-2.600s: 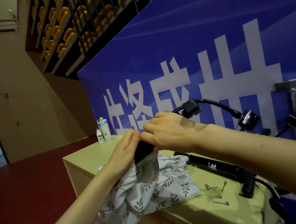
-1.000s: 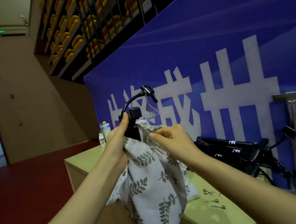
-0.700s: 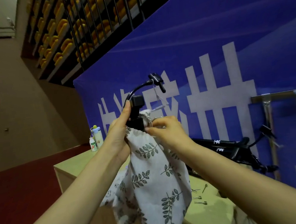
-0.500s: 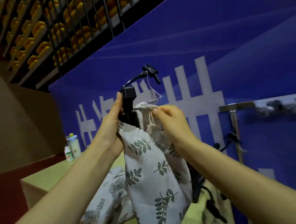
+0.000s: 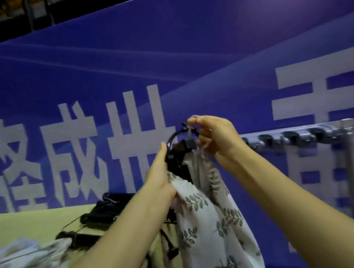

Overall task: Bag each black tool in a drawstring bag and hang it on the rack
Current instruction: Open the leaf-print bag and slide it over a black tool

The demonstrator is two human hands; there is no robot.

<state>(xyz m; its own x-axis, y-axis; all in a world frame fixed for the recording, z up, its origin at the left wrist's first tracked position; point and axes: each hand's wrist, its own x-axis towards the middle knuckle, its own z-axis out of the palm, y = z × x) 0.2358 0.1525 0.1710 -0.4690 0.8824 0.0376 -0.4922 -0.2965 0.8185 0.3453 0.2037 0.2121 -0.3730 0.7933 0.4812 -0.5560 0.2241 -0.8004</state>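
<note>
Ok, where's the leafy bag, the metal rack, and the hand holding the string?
leafy bag (image 5: pixel 210 221), head view, on its hanging cloth front.
metal rack (image 5: pixel 297 136), head view, on the hook bar.
right hand (image 5: pixel 217 136), head view, on its back.

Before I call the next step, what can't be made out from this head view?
- Black tool: lower part hidden inside the leaf-print bag.
- Drawstring: blurred, covered by right hand.
- Rack hooks: motion-blurred, count unclear.
- Spare tools on table: blurred, behind left hand.
</note>
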